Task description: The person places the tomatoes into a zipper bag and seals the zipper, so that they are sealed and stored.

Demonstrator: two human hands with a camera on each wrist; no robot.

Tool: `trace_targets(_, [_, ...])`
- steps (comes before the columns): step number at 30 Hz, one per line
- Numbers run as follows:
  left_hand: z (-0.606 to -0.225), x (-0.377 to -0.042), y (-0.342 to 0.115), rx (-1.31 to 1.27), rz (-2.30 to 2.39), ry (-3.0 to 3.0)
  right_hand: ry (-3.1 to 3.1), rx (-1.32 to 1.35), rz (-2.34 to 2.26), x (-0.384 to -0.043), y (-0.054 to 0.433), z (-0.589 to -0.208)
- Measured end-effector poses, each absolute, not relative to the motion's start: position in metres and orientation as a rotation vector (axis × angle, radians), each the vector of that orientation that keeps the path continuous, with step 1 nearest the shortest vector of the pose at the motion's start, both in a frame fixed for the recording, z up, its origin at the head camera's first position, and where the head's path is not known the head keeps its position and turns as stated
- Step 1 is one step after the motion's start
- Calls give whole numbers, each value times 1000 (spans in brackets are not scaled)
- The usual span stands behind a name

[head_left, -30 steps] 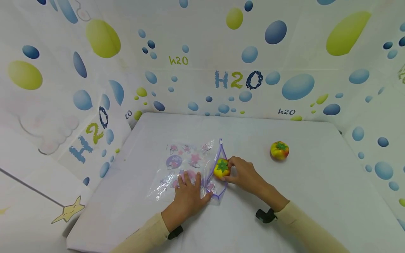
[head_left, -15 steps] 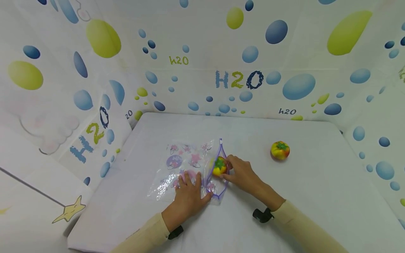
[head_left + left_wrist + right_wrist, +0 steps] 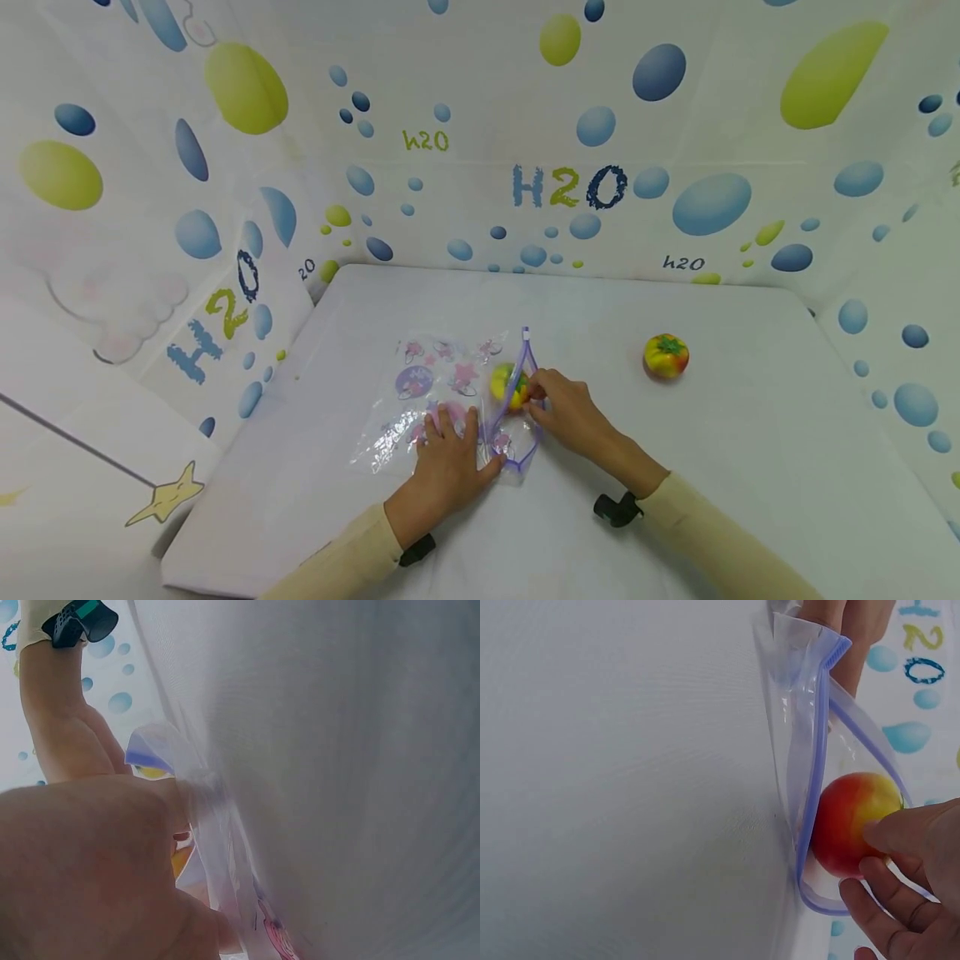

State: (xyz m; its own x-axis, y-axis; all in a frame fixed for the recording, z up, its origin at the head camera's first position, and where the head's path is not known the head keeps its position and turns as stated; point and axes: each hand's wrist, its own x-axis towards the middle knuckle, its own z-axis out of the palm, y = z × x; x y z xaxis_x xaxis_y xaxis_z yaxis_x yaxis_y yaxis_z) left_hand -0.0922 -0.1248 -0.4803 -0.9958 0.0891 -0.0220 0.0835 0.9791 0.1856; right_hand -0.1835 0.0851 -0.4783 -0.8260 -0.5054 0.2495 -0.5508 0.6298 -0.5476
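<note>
A clear zip bag (image 3: 414, 382) with pink and purple prints lies flat, its purple-edged mouth gaping toward the right. My left hand (image 3: 448, 467) rests on the bag with fingers spread, the thumb close to the mouth. Through the mouth goes a yellow-red toy persimmon (image 3: 504, 385) with green leaves, mostly behind the purple zip edge. My right hand (image 3: 573, 414) pinches its right side between thumb and fingers. The right wrist view shows the toy persimmon (image 3: 851, 825) inside the purple rim, my thumb against it. In the left wrist view, my left hand (image 3: 90, 870) hides most of it.
A second toy persimmon (image 3: 666, 357) sits on the white-covered table (image 3: 720, 433) at the right. Behind the table and along its sides hangs a white curtain (image 3: 480, 100) with blue and green dots.
My right hand has moved left, pushing the toy persimmon from the bag's mouth further inside, past the purple edge. The left hand has stayed on the bag.
</note>
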Motion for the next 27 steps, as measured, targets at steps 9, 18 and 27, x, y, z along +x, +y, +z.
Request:
trace_targets(9, [-479,-91,-125,138,276,3091,-2791,941,1067,-186,81,-477])
trace_targets(18, [-478,-91,-126,147,229,3096,-2793,993,1186,-188,80,-480])
trace_targets(27, [-479,-91,-125,142,237,3094,-2790,941,1315,-188,74,-479])
